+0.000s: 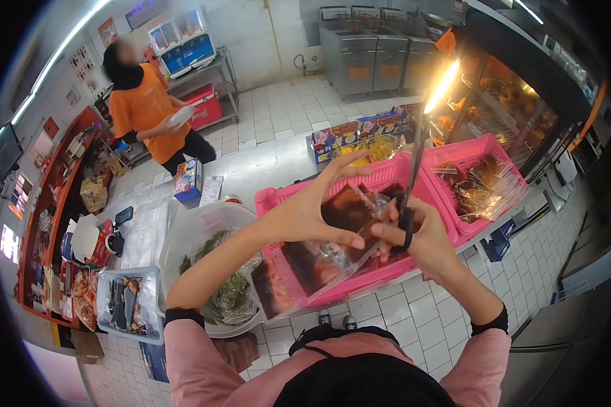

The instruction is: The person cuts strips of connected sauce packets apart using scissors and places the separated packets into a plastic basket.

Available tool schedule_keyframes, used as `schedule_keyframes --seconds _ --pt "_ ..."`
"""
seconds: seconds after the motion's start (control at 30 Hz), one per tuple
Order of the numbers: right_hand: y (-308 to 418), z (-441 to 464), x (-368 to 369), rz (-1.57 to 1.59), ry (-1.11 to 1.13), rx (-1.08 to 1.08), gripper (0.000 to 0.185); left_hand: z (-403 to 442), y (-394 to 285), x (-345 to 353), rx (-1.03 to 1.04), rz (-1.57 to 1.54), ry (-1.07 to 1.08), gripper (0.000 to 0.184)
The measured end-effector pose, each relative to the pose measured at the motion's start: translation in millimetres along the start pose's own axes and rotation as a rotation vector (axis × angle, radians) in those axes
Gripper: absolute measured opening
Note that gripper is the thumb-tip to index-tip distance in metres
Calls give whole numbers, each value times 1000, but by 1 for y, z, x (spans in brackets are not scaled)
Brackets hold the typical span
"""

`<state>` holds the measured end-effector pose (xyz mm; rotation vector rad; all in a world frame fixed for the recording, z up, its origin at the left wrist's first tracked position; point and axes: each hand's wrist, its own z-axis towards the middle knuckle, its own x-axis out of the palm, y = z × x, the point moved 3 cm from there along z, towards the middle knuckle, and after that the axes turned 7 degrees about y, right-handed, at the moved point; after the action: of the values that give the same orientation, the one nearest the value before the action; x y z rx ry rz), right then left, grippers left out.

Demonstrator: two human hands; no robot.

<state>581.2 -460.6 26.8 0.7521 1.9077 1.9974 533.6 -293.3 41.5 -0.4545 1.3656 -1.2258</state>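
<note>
Over a pink basket (268, 198) my left hand (312, 214) is spread, its thumb and fingers apart around a clear bag of dark red sauce (343, 207). My right hand (421, 234) is closed on the black handles of scissors (416, 159), whose long blades point up. Its fingertips are beside the twisted top of the bag. More sauce bags (278, 288) lie at the basket's near left edge, below my left hand. Whether my left fingers touch the bag is unclear.
To the right, a second pink basket (516, 197) holds wrapped food. A round tub (173, 237) of green leaves stands left, beside a grey tray (105, 298) of packets. A lit food cabinet (495, 102) is at the back right. A person in orange (146, 102) stands back left.
</note>
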Motion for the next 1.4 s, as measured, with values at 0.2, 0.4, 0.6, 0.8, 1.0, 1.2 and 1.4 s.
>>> schedule_keyframes --seconds 0.2,0.4,0.6,0.8,1.0,1.2,1.4 --pt "6 0 -19 -78 -76 -82 18 -32 20 4 -353 -571 227 88" --pt "12 -50 -24 -630 249 -38 36 -42 11 -5 -304 -469 13 83" --pt "-16 -81 -16 -475 654 251 19 -46 8 -10 -386 -346 -95 89" --pt "-27 -64 -10 -424 653 247 37 -44 6 -4 -365 -319 0 95" --pt "-25 -52 -2 -411 633 322 37 -43 4 3 -356 -259 2 95" --pt "-32 -53 -1 -311 638 286 42 -46 9 2 -344 -127 30 97" --pt "-33 -55 2 -194 542 293 42 -43 9 -1 -366 -149 27 103"
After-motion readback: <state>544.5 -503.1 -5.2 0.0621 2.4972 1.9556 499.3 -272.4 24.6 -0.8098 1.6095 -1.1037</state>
